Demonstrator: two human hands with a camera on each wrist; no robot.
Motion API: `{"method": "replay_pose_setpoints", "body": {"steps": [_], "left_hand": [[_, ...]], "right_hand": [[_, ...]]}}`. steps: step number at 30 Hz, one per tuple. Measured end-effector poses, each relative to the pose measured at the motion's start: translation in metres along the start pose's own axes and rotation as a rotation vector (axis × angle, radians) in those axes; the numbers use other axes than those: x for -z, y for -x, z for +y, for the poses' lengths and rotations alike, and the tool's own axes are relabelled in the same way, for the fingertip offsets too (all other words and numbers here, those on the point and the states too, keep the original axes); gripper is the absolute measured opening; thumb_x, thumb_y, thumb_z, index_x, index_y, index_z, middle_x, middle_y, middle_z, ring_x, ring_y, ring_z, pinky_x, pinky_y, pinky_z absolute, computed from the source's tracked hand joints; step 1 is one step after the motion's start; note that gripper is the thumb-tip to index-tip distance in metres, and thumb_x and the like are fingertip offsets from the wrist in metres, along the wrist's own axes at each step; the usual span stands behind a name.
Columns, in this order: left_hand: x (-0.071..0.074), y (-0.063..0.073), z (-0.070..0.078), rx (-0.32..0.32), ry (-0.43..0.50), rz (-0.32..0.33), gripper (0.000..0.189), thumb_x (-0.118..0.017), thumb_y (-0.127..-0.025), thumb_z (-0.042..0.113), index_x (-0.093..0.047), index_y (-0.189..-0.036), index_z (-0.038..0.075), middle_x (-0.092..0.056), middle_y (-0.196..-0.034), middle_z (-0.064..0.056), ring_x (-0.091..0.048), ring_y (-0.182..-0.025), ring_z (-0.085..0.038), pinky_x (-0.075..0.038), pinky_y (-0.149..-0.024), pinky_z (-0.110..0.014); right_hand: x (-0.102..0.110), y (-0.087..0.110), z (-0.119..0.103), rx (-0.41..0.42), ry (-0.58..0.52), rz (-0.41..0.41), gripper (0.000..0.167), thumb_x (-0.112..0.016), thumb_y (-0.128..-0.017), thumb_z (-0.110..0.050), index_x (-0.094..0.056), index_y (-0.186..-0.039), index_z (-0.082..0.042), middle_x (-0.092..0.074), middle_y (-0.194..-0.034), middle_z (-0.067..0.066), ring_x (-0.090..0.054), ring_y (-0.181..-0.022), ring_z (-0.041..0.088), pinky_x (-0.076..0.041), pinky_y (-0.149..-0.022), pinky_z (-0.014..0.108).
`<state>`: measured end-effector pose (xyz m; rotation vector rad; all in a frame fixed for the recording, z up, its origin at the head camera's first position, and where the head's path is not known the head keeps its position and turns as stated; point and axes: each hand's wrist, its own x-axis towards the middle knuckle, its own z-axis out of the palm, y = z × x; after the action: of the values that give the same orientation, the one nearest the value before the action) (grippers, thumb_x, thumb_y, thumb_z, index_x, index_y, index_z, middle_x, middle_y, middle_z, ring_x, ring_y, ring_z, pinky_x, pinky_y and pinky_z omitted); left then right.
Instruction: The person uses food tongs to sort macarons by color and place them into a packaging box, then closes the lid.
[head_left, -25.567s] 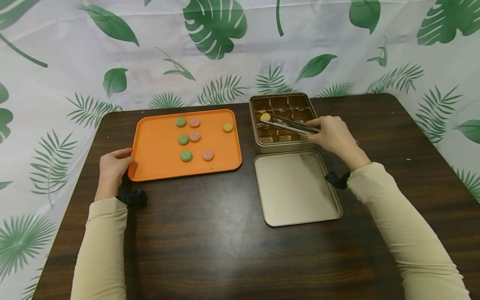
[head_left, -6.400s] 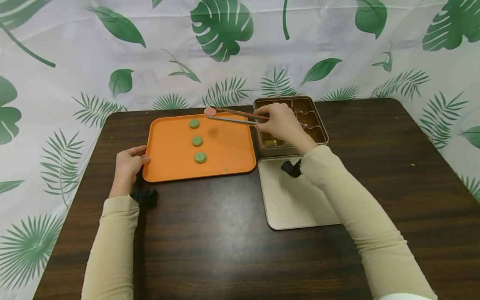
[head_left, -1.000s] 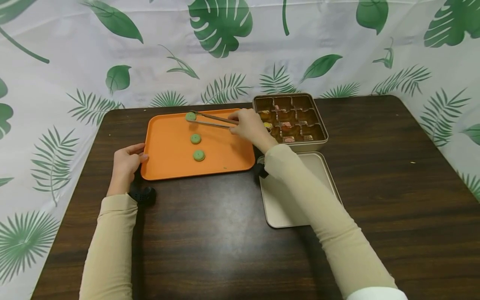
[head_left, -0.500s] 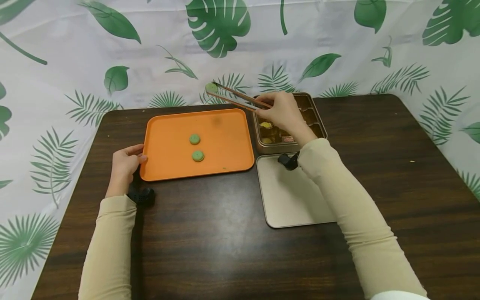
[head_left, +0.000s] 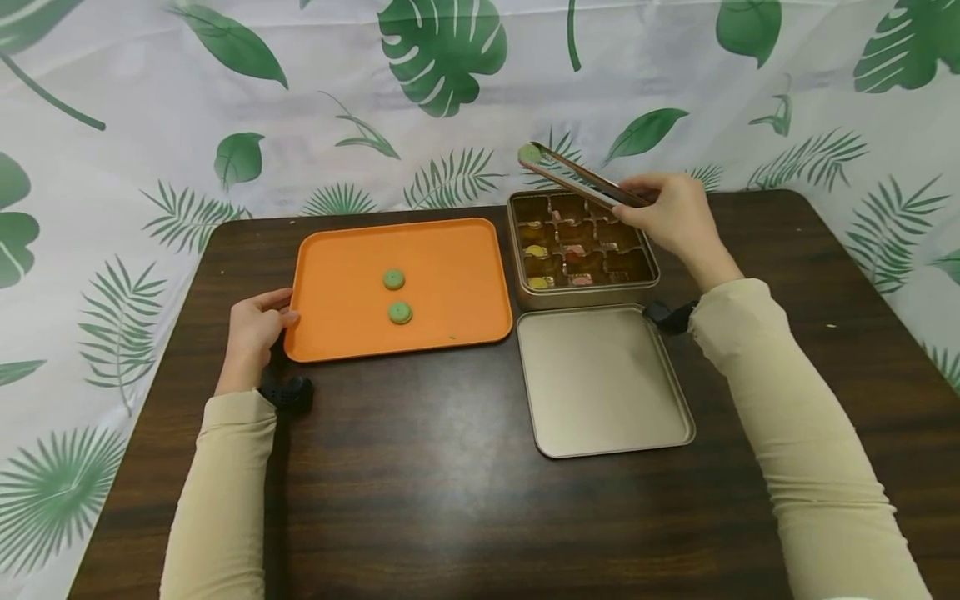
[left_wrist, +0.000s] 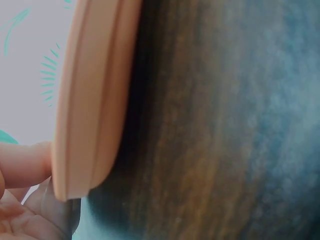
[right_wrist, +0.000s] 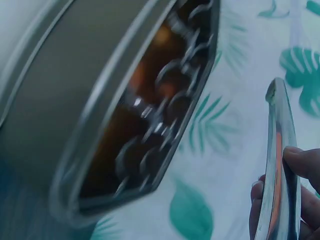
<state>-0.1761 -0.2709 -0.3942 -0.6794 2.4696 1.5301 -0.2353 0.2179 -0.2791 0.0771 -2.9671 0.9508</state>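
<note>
My right hand (head_left: 675,212) grips metal tongs (head_left: 577,175), raised over the back of a square tin (head_left: 585,296). A green macaron (head_left: 529,154) is pinched at their tips; the right wrist view shows the tongs (right_wrist: 280,135) nearly edge-on, with only a sliver of green. The tin's brown divided insert holds yellow macarons (head_left: 537,251) and pink macarons (head_left: 576,250) in its left and middle columns. At the left, my left hand (head_left: 255,329) pinches the rim of an orange tray (head_left: 337,292), thumb against the edge (left_wrist: 65,165). Two green macarons (head_left: 393,279) lie mid-tray.
A flat metal lid (head_left: 606,379) lies on the dark wooden table (head_left: 420,467) in front of the tin. The leaf-patterned cloth (head_left: 315,75) hangs close behind the table.
Over the last second the tongs have lifted a green macaron off the tray's back and carried it right, over the tin. Earlier, yellow and pink macarons left the tray. My left hand stays put.
</note>
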Motion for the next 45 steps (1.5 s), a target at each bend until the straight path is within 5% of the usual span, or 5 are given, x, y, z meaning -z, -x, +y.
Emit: {"method": "replay_pose_setpoints", "body": {"steps": [6, 9, 14, 40, 45], "left_hand": [[-0.001, 0.000, 0.003, -0.003, -0.001, 0.004, 0.051, -0.047, -0.095, 0.000, -0.038, -0.145, 0.005, -0.042, -0.149, -0.014, -0.045, -0.132, -0.024, -0.045, -0.104, -0.025], [-0.001, 0.001, 0.004, -0.001, -0.009, 0.007, 0.051, -0.047, -0.095, 0.000, -0.039, -0.145, 0.005, -0.042, -0.148, -0.015, -0.045, -0.132, -0.024, -0.045, -0.104, -0.025], [-0.002, 0.000, 0.006, 0.004, -0.002, 0.011, 0.051, -0.047, -0.095, -0.001, -0.039, -0.145, 0.005, -0.043, -0.147, -0.017, -0.045, -0.131, -0.024, -0.044, -0.105, -0.026], [-0.001, 0.001, 0.004, 0.013, 0.028, 0.003, 0.052, -0.047, -0.095, -0.001, -0.038, -0.145, 0.005, -0.040, -0.150, -0.013, -0.043, -0.134, -0.024, -0.042, -0.108, -0.030], [0.000, 0.001, 0.004, 0.018, 0.025, 0.006, 0.052, -0.046, -0.095, -0.002, -0.038, -0.145, 0.004, -0.040, -0.150, -0.014, -0.043, -0.134, -0.024, -0.041, -0.109, -0.033]], "right_hand": [[0.012, 0.008, 0.041, -0.066, 0.015, 0.037, 0.047, -0.062, -0.091, -0.029, -0.057, -0.131, -0.004, -0.057, -0.131, 0.024, -0.055, -0.117, 0.038, -0.048, -0.093, 0.050], [0.014, 0.012, 0.058, -0.077, 0.047, 0.062, 0.047, -0.063, -0.090, -0.031, -0.060, -0.129, -0.003, -0.060, -0.126, 0.026, -0.058, -0.110, 0.039, -0.053, -0.078, 0.034], [0.016, 0.019, 0.078, -0.088, 0.085, 0.092, 0.047, -0.065, -0.089, -0.031, -0.062, -0.125, -0.002, -0.062, -0.119, 0.028, -0.060, -0.101, 0.038, -0.037, -0.059, 0.014], [0.017, 0.026, 0.102, -0.106, 0.129, 0.007, 0.048, -0.066, -0.089, -0.029, -0.061, -0.124, 0.002, -0.060, -0.120, 0.033, -0.059, -0.100, 0.042, -0.039, -0.061, 0.019], [0.018, 0.026, 0.100, -0.101, 0.136, -0.008, 0.050, -0.065, -0.089, -0.030, -0.060, -0.125, 0.003, -0.059, -0.121, 0.033, -0.058, -0.101, 0.044, -0.050, -0.070, 0.037]]}}
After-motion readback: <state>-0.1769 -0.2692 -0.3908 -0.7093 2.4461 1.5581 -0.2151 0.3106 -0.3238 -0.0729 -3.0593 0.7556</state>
